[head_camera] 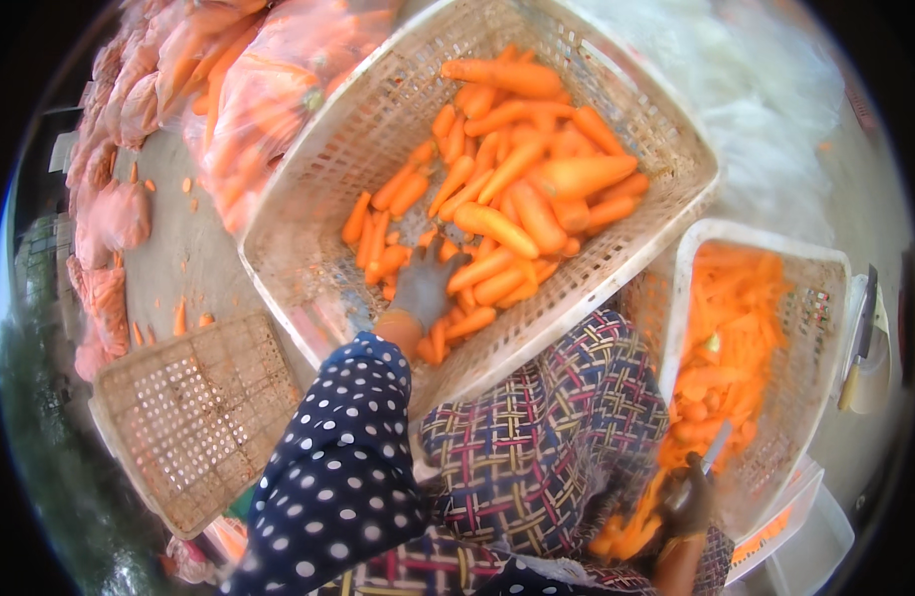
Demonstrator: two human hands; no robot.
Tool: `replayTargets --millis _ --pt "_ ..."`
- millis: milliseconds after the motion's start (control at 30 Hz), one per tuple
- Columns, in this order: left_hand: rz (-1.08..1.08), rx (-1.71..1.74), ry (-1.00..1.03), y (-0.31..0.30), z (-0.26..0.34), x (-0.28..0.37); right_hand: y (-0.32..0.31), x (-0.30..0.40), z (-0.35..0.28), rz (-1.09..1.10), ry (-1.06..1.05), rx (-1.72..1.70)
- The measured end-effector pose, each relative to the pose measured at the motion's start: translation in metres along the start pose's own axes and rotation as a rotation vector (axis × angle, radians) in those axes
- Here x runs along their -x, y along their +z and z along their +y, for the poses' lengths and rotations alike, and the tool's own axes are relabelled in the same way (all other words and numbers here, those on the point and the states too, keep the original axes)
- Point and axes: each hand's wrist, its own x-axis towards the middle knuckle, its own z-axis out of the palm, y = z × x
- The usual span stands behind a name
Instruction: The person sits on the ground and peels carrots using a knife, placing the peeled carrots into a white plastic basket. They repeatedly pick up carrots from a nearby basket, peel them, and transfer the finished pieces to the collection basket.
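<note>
My left hand (424, 287), in a grey glove, reaches into a large white plastic basket (301, 201). Its fingers are spread against whole carrots (517, 171) piled in there; no carrot is plainly gripped. Lower right, my right hand (685, 495) wears a dark glove and is closed around a knife (717, 445). Only the pale blade shows, pointing up over the edge of a second white basket (796, 357). Blurred orange carrot pieces (707, 357) fill much of that basket. More orange pieces (629, 530) lie beside the right hand, at my lap.
Clear bags of carrots (256, 104) stand behind the large basket at left. An overturned or tilted perforated crate (197, 417) lies left of my sleeve. At far right is another knife (863, 328) with a wooden handle. Translucent plastic sheeting (755, 112) spreads at upper right.
</note>
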Motion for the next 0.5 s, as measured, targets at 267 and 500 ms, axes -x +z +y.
replayTargets --millis 267,500 --pt "0.576 0.387 -0.492 -0.069 -0.07 -0.076 -0.005 0.006 -0.003 -0.021 0.011 -0.012" --pt "-0.072 0.066 0.105 -0.051 -0.037 -0.017 0.004 0.012 -0.004 -0.007 0.055 -0.012"
